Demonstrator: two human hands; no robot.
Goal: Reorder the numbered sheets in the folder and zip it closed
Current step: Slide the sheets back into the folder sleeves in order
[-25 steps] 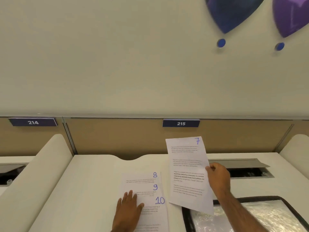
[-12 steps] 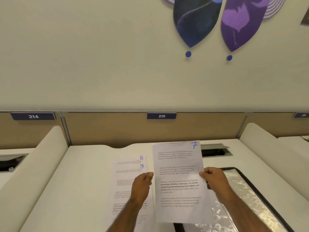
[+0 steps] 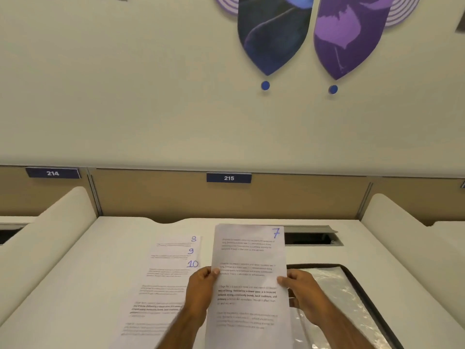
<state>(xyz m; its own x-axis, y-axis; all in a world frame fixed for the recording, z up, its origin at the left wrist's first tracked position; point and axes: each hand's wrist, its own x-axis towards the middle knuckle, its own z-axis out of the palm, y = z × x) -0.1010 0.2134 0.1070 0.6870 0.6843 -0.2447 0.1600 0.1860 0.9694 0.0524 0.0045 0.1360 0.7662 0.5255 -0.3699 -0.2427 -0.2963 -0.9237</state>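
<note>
I hold the sheet numbered 7 (image 3: 249,278) upright above the white desk. My left hand (image 3: 201,285) pinches its left edge and my right hand (image 3: 300,289) pinches its right edge. To the left, flat on the desk, lie three staggered sheets: sheet 8 (image 3: 176,241) at the back, sheet 9 (image 3: 168,255) over it, and sheet 10 (image 3: 161,293) on top. The clear plastic folder (image 3: 334,295) with a black zip border lies open at the right, partly behind my right arm.
The white desk (image 3: 83,273) has raised padded dividers on both sides (image 3: 45,238) (image 3: 402,230). A cable hatch (image 3: 312,238) with its lid up sits at the back right. A tan panel with the label 215 (image 3: 228,178) stands behind the desk.
My left hand left the stack of sheets on the desk and took hold of sheet 7's left edge. The sheet came down and toward me, now held by both hands.
</note>
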